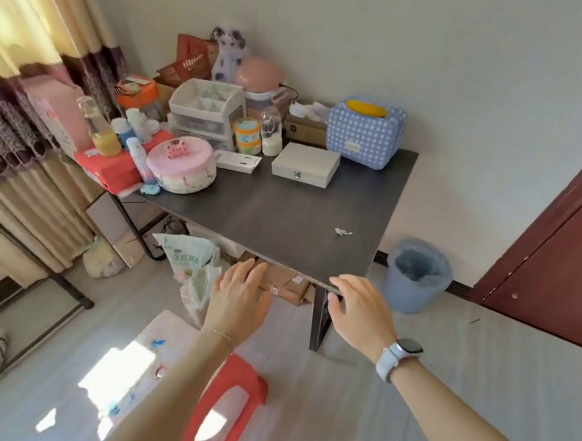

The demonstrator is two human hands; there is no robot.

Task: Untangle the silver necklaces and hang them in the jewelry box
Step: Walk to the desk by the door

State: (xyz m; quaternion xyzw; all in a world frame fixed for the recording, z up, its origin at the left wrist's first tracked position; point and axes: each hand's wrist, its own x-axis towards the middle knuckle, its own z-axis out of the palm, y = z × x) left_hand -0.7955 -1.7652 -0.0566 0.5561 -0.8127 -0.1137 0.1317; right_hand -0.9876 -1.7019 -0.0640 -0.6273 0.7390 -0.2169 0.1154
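A small tangle of silver necklaces (343,232) lies on the dark table (282,219), near its front right part. A white jewelry box (305,164) with a small metal clasp stands shut farther back, in the middle of the table. My left hand (237,297) hovers with straight fingers just below the table's front edge and holds nothing. My right hand (359,311), with a white watch on the wrist, has its fingers over the table's front corner and the thumb under the edge.
The table's back and left are crowded: a pink lidded basket (181,164), a white drawer organiser (206,109), bottles, a blue checked bag (364,134). A blue bin (417,274) stands right of the table, a red stool (225,401) below my arms, and a door (566,270) at right.
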